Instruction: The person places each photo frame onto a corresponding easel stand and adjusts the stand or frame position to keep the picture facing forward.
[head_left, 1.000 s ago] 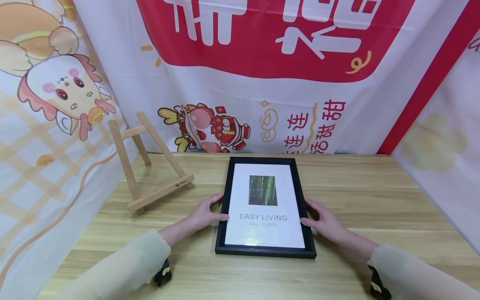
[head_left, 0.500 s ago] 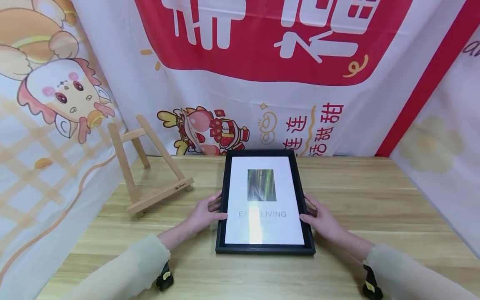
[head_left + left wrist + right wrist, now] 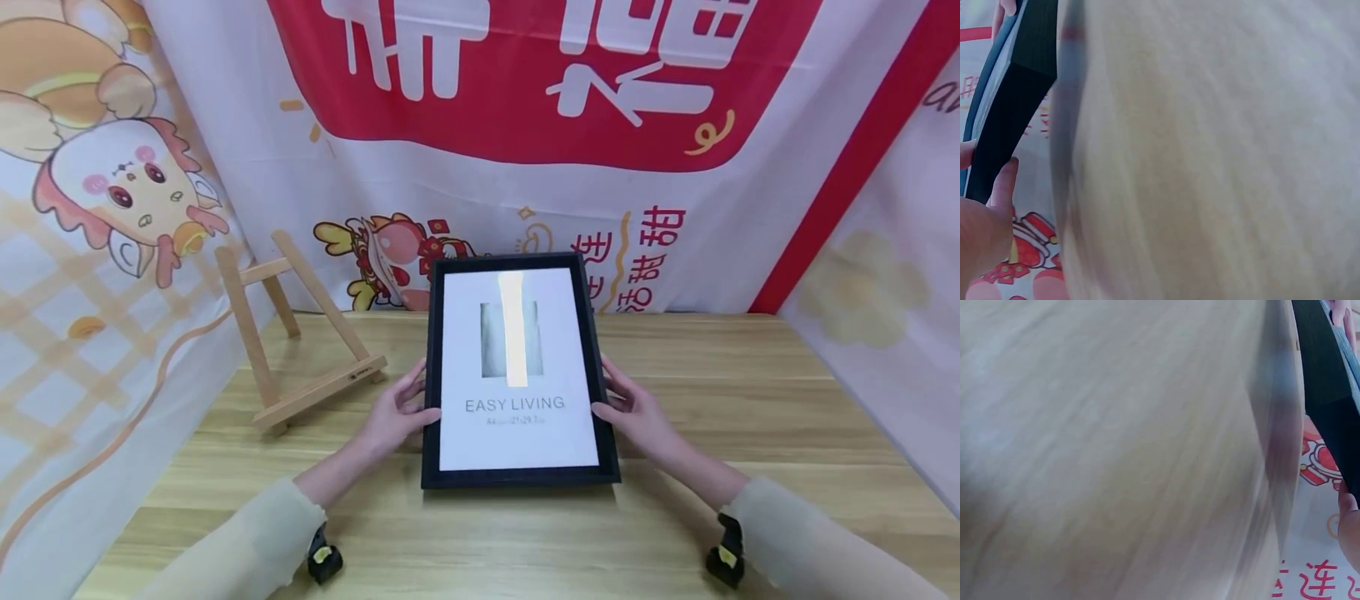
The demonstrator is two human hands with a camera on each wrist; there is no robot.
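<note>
A black picture frame is held off the table in front of me, its far end raised. Its white insert reads "EASY LIVING" below a small picture, which a strip of glare crosses. My left hand grips the left side, thumb on the front border. On the right side, my right hand grips the frame the same way. Both wrist views show the frame's deep black side wall, with fingers partly hidden behind it. A wooden tabletop easel stands to the left of my left hand.
The wood-grain table extends on both sides of the frame. Behind it hangs a printed cloth with red and white lettering. More printed cloth closes off the left side, and another panel the right.
Both hands have raised the frame from the table, tilted its far end up and shifted it slightly left. The glare has moved onto the picture. The easel stays where it was.
</note>
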